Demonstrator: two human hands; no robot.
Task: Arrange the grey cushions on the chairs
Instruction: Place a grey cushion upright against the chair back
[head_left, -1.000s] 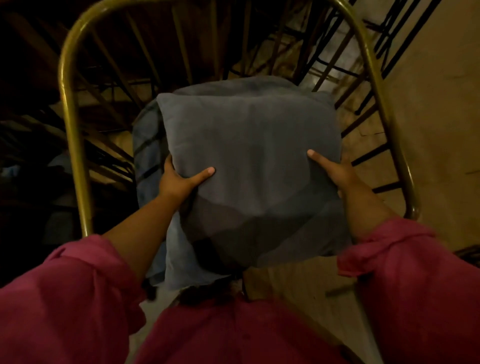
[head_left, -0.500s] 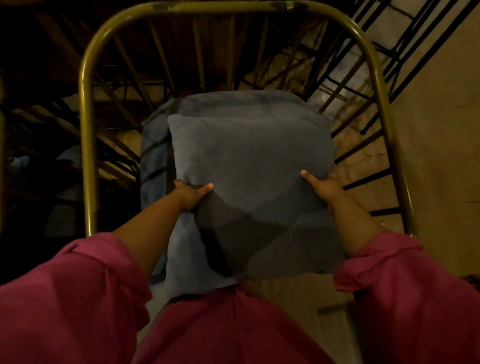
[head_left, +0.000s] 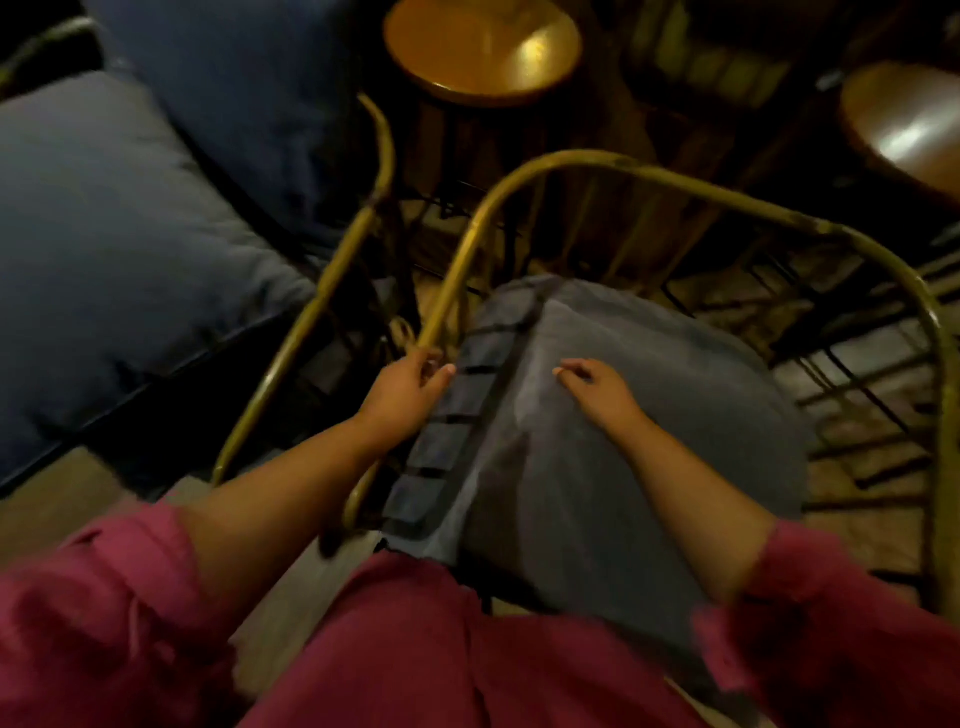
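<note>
A grey cushion (head_left: 623, 441) lies on the brass-framed wire chair (head_left: 597, 161) in front of me. Under it, a second grey pad (head_left: 457, 415) shows at the left, crossed by the chair's dark side bars. My right hand (head_left: 597, 387) rests flat on top of the cushion with its fingers loosely spread and nothing in it. My left hand (head_left: 408, 387) is at the chair's left brass rail, beside the pad's edge, fingers curled. Motion blur hides whether it grips the rail.
To the left stands another brass-framed chair (head_left: 332, 291) with a dark blue seat cushion (head_left: 104, 234) and back cushion (head_left: 223, 67). A round wooden table (head_left: 483, 47) is behind, and another one (head_left: 909, 124) is at the far right. Wooden floor lies underneath.
Both hands held the cushion by its sides over the chair; now it lies on the seat and they have let go. My view has swung left, bringing the neighbouring chair into sight.
</note>
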